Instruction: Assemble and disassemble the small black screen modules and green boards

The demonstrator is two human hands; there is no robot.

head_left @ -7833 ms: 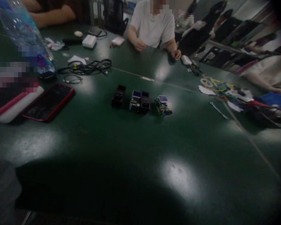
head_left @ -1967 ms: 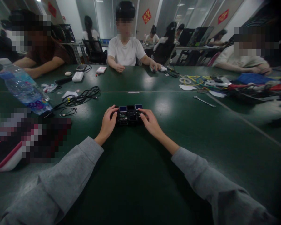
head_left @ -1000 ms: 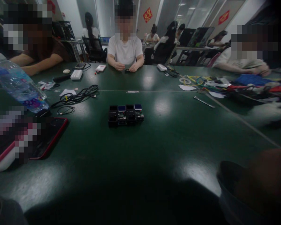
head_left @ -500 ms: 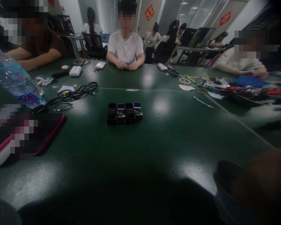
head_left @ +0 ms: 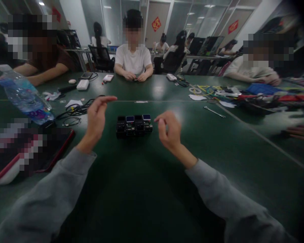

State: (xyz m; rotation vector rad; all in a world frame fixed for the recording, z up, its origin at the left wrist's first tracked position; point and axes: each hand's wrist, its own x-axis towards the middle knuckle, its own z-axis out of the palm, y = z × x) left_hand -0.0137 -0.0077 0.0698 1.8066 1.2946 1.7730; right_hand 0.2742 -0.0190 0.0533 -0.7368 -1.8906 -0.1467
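A row of small black electronic modules (head_left: 134, 126) stands on the green table, with two small screens and bits of green circuit board showing. To its left my left hand (head_left: 95, 119) hovers, its fingers stretched out towards the right and nothing in it. My right hand (head_left: 170, 130) is on the other side, close to the modules' right end. Its fingers are loosely bent, with the thumb apart from them, and I see nothing held. Neither hand appears to touch the modules.
At left are a water bottle (head_left: 27, 96), a red-edged dark case (head_left: 58, 148) and black cables (head_left: 87, 107). A wrench (head_left: 214, 111) lies at right, before a heap of wires and tools (head_left: 253, 96). Other people sit around the table; another person's hand (head_left: 300, 132) rests far right.
Both my hands have come up into view over the table, one on each side of the modules. The camera has tilted up slightly. The modules stand where they were.
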